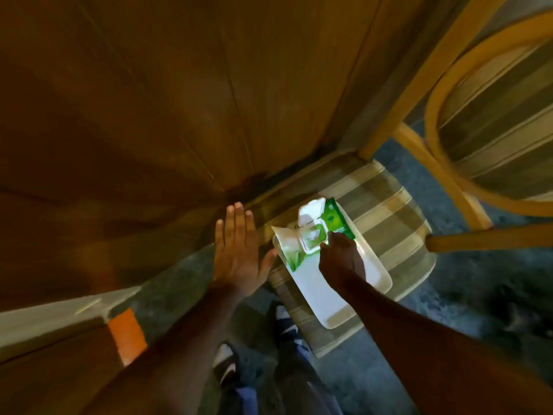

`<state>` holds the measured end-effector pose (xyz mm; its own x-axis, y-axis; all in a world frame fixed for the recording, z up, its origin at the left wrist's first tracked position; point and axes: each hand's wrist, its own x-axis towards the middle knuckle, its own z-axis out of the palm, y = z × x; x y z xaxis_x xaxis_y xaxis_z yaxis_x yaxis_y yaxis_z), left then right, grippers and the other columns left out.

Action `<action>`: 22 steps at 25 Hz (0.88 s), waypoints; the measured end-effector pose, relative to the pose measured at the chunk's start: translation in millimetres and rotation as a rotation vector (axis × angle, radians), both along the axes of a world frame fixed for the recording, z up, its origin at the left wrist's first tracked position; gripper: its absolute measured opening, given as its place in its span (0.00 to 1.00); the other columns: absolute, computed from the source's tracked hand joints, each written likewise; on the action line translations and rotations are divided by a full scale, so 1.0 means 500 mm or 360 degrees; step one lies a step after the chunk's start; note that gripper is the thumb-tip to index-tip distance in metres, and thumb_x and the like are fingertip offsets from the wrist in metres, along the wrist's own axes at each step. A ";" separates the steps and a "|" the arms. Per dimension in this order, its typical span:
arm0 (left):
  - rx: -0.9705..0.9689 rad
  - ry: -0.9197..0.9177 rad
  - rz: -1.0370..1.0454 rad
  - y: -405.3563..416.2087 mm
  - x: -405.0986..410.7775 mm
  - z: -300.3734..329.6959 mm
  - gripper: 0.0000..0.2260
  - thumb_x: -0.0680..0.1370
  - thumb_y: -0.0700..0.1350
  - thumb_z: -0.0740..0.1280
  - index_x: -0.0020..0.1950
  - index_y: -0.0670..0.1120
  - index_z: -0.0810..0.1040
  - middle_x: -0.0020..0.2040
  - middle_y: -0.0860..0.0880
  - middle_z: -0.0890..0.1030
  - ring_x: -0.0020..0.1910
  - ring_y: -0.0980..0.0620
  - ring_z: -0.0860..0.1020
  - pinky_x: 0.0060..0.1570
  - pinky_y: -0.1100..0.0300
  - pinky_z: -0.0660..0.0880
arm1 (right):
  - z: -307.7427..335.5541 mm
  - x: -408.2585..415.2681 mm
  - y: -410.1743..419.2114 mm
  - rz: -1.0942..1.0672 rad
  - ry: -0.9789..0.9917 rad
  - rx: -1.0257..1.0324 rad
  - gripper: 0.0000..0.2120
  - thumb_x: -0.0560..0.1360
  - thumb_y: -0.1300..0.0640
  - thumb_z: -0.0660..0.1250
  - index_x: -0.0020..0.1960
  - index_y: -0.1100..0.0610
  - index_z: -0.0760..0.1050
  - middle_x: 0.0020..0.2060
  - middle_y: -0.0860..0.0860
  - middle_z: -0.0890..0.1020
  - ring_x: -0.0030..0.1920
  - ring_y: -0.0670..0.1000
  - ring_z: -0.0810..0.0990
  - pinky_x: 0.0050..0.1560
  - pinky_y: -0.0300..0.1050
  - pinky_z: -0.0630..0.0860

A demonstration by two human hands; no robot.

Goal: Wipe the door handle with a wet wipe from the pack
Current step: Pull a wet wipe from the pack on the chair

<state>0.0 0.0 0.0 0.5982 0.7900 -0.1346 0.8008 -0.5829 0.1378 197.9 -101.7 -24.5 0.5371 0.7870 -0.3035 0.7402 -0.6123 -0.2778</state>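
Note:
A green and white wet-wipe pack [335, 220] lies on a white tray [338, 307] on a striped chair seat. Its white flip lid [311, 211] stands open and a wipe shows in the opening [312, 235]. My right hand [341, 259] rests on the pack with its fingertips at the edge of the opening; whether they pinch a wipe I cannot tell. My left hand [238, 250] is flat with fingers spread, beside the tray's left end, holding nothing. The brown wooden door [149, 100] fills the upper left; its handle is out of view.
The striped cushioned chair [389, 211] has a curved wooden frame [434, 130] at the upper right. Blue-grey carpet [463, 295] lies around it. My shoes [227, 363] show at the bottom. An orange strip [127, 335] marks a wooden panel at lower left.

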 end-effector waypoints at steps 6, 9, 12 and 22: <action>0.0045 0.0128 -0.0046 0.031 -0.033 -0.079 0.42 0.80 0.66 0.55 0.81 0.34 0.57 0.82 0.33 0.55 0.81 0.34 0.53 0.78 0.39 0.49 | -0.078 -0.003 0.086 -0.0273 0.0048 -0.0067 0.14 0.77 0.54 0.60 0.47 0.61 0.81 0.43 0.62 0.82 0.45 0.62 0.82 0.42 0.49 0.78; 0.0047 0.0119 -0.0055 0.047 -0.057 -0.087 0.42 0.80 0.65 0.55 0.81 0.33 0.57 0.82 0.33 0.55 0.81 0.34 0.52 0.77 0.39 0.49 | -0.103 0.001 0.117 -0.0453 0.0119 -0.0188 0.13 0.75 0.56 0.62 0.47 0.63 0.81 0.46 0.62 0.83 0.48 0.62 0.83 0.44 0.50 0.79; -0.0050 0.0109 -0.0006 0.051 -0.086 -0.051 0.41 0.80 0.64 0.54 0.80 0.33 0.57 0.81 0.32 0.56 0.81 0.34 0.53 0.77 0.37 0.54 | -0.085 0.006 0.112 -0.0550 0.0239 -0.0205 0.11 0.73 0.58 0.62 0.45 0.64 0.81 0.44 0.62 0.84 0.46 0.61 0.83 0.39 0.46 0.74; -0.0209 -0.1251 0.0599 0.148 -0.216 0.499 0.22 0.82 0.58 0.62 0.71 0.47 0.79 0.68 0.51 0.81 0.68 0.57 0.77 0.69 0.61 0.71 | 0.548 -0.214 0.297 -0.0405 0.2024 0.1294 0.12 0.71 0.65 0.73 0.52 0.55 0.78 0.45 0.54 0.87 0.45 0.52 0.87 0.38 0.44 0.83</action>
